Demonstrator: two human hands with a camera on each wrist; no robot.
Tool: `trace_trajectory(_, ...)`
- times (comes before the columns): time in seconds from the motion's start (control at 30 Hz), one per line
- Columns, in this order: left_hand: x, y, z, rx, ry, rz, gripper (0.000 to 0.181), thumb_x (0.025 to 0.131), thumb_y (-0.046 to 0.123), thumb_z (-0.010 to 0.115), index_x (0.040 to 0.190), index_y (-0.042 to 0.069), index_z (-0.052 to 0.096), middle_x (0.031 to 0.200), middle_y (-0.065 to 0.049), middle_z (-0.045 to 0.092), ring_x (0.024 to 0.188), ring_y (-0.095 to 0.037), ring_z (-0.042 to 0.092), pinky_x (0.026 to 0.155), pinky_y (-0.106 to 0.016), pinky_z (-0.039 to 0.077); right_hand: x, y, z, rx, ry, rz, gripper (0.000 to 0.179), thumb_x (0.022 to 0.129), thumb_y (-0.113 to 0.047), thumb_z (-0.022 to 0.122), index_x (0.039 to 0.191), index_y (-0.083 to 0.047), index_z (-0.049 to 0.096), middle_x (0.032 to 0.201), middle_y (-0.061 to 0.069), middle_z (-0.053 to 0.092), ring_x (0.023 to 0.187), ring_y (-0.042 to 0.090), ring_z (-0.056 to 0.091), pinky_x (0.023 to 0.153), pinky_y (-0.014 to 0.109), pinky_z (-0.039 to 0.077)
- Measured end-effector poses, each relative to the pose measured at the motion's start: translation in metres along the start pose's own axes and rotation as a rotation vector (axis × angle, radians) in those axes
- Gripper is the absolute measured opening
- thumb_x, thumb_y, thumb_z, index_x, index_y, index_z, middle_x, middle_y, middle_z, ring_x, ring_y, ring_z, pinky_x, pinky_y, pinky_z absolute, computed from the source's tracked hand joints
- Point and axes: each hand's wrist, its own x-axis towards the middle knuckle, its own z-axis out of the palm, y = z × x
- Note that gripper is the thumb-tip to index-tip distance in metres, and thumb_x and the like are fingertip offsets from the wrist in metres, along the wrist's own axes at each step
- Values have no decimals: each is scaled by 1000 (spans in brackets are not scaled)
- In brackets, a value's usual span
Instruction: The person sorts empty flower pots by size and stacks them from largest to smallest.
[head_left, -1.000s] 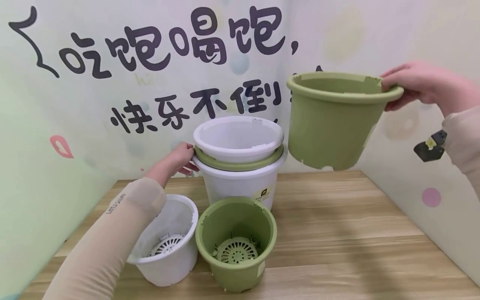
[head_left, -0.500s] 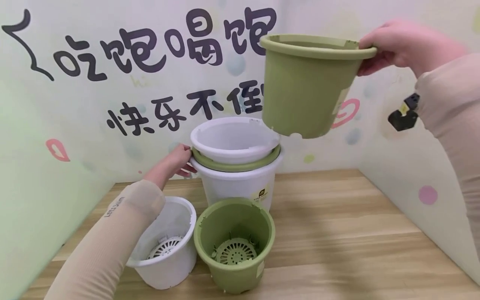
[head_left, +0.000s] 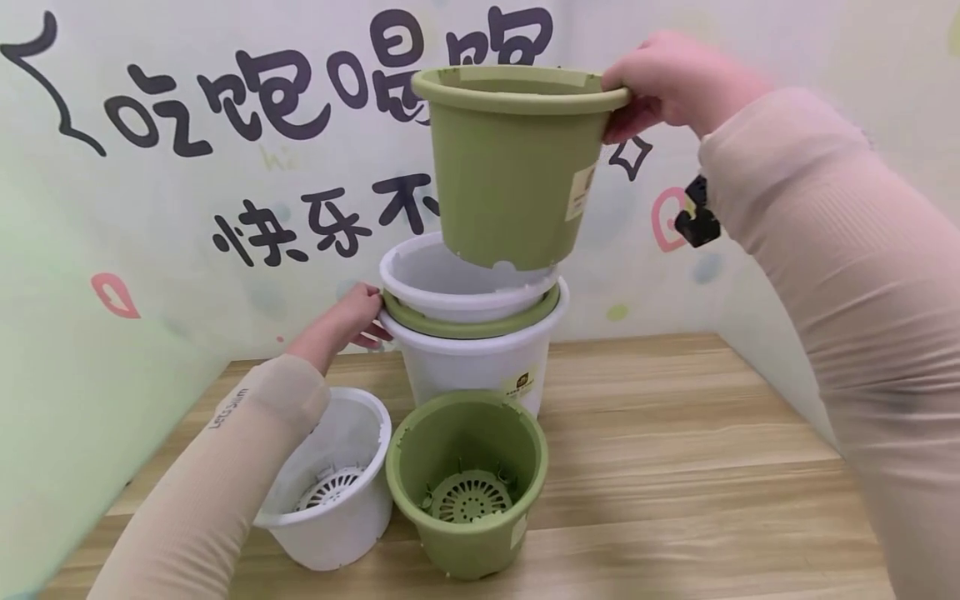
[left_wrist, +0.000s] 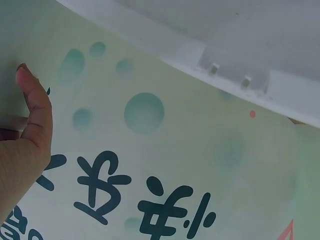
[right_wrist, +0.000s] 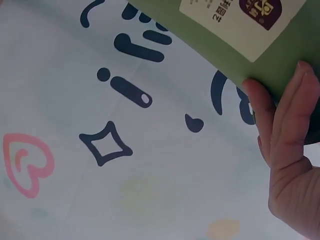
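My right hand (head_left: 678,83) grips the rim of a green plastic flowerpot (head_left: 510,179), thumb inside and fingers outside. This pot hangs upright over the nested stack, its base overlapping the opening of the top white flowerpot (head_left: 408,271). Below that white rim show a green flowerpot's rim (head_left: 472,327) and a larger white flowerpot (head_left: 442,375) with a label. At the stack's left side my left hand (head_left: 352,315) holds the rims, fingers under the edge. In the right wrist view the held pot's label (right_wrist: 245,25) shows beside my fingers.
In front of the stack, a smaller white flowerpot (head_left: 345,533) and a smaller green flowerpot (head_left: 472,550) stand side by side on the wooden table (head_left: 675,467). Slotted discs lie in their bottoms. A wall with black lettering (head_left: 277,92) closes the back.
My right hand has carried the green flowerpot up and left, from beside the stack to over the top white flowerpot. My left hand has stayed at the stack's rim.
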Motion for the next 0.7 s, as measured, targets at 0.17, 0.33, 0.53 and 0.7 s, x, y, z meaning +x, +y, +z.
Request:
trace_trajectory(0.17,-1,0,-1,2,-9,11,30,98,11,17,116,0,39,89,-11,55,63,-12,59,60,-29,53,2,-8,21,43,10,9,12,88,-7,48,82,-4,57,56,8,63,52,21,65,59,31,56)
trace_trajectory(0.33,-1,0,-3,7,-12,9,41,98,12,16,134,-3,27,98,-15,54,66,-13,59,61,-28,53,4,-6,40,64,-3,-11,10,87,-6,50,81,-2,58,57,8,63,51,21,64,59,31,56)
trace_trajectory(0.53,-2,-1,-3,-3,-13,-1,44,98,13,16,138,-4,19,104,-18,52,62,-10,58,64,-30,53,5,5,58,39,-42,-8,9,87,-4,47,85,0,54,54,8,62,48,19,63,60,30,56)
trace_trajectory(0.7,-1,-2,-1,-7,-10,-6,45,98,13,16,140,-4,16,106,-19,52,64,-12,58,64,-29,53,8,16,69,38,-76,16,7,87,-3,44,88,1,50,53,8,61,47,18,62,61,31,56)
